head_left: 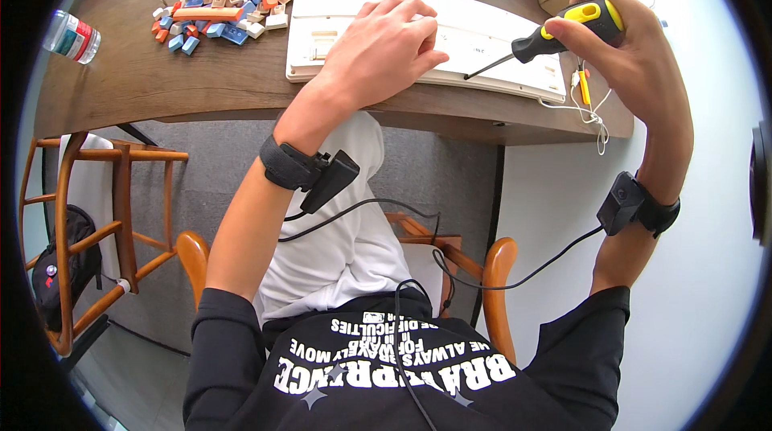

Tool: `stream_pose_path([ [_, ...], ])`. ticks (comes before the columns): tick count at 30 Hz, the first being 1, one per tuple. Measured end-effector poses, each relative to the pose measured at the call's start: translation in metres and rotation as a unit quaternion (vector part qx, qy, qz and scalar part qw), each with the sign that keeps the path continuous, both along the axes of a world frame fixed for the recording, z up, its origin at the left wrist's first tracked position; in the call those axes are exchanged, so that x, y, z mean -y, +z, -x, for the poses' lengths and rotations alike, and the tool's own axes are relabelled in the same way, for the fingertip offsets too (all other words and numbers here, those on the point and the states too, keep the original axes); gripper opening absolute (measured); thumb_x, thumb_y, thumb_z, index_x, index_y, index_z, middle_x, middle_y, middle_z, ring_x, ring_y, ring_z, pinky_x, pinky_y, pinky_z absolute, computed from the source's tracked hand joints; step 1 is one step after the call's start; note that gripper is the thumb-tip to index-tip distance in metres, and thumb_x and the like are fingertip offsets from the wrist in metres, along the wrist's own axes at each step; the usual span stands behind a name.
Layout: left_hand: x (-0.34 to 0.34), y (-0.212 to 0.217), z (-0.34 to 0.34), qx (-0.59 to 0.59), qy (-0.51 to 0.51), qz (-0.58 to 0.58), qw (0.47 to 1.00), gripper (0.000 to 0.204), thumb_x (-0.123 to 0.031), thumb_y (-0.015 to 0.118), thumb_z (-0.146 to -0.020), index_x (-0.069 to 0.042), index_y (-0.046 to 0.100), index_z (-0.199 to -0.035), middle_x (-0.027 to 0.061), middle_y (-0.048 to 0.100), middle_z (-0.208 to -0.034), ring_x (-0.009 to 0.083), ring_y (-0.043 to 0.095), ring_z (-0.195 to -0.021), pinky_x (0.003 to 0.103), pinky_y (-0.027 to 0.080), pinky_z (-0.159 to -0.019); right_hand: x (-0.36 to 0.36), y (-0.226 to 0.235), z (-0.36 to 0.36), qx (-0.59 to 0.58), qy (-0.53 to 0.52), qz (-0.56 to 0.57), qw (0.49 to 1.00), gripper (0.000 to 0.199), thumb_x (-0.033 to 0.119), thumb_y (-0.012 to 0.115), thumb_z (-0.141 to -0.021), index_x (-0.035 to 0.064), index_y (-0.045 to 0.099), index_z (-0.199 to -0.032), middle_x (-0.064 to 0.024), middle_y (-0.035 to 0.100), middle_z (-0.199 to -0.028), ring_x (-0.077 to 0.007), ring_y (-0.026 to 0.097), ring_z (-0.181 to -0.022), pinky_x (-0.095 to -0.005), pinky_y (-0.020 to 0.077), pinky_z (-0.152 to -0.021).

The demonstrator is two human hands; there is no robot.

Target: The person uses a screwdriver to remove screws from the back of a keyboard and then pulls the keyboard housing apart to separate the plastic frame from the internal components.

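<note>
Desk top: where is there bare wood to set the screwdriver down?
Bare wood lies left of the keyboard case, between it, the keycap pile and the water bottle, along the desk front edge. The right end, by the screwdriver, is crowded with a cable and boxes.

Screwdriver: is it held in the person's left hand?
No. The yellow-and-black screwdriver is gripped in the right hand, while the left hand rests on the cream keyboard case.
</note>
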State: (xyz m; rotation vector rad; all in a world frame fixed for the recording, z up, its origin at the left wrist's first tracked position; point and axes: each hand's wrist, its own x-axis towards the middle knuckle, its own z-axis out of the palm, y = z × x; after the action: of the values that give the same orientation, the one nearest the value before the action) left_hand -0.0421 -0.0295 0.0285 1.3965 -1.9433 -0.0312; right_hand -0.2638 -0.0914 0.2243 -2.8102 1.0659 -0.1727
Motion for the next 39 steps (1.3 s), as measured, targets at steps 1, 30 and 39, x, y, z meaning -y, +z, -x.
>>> stream_pose_path([
  [1, -0.002, -0.001, -0.002, 0.003, 0.005, -0.002, 1.0, 0.031, -0.033, 0.066, -0.093, -0.004, 0.062, -0.082, 0.0106, 0.062, -0.126, 0.0307, 0.056, -0.117, 0.044, 0.042, -0.103, 0.001, -0.002, -0.001, 0.003, 0.005, -0.002, 1.0, 0.043, 0.046, 0.074, -0.089, 0.0069, 0.061, -0.1, -0.0057, 0.063, -0.074, -0.0138, 0.065, -0.067, -0.0203, 0.0509, -0.062],
  [30, -0.005, 0.002, -0.004, 0.007, -0.005, -0.016, 1.0, 0.027, -0.031, 0.069, -0.091, -0.005, 0.063, -0.087, 0.0104, 0.061, -0.125, 0.0303, 0.054, -0.12, 0.044, 0.04, -0.106, -0.013, -0.012, 0.011, 0.097, 0.129, 0.069, 0.984, 0.041, 0.047, 0.061, -0.096, 0.0071, 0.059, -0.105, -0.0093, 0.06, -0.078, -0.0172, 0.064, -0.084, -0.0326, 0.0479, -0.063],
  [39, -0.004, 0.0, -0.003, 0.003, -0.006, -0.001, 1.0, 0.026, -0.03, 0.068, -0.091, -0.006, 0.063, -0.087, 0.0099, 0.062, -0.124, 0.0297, 0.055, -0.119, 0.043, 0.04, -0.104, -0.026, 0.01, -0.01, -0.026, -0.048, -0.019, 0.998, 0.051, 0.053, 0.065, -0.092, 0.0035, 0.056, -0.104, -0.0116, 0.062, -0.08, -0.0233, 0.063, -0.073, -0.0353, 0.0518, -0.07],
])
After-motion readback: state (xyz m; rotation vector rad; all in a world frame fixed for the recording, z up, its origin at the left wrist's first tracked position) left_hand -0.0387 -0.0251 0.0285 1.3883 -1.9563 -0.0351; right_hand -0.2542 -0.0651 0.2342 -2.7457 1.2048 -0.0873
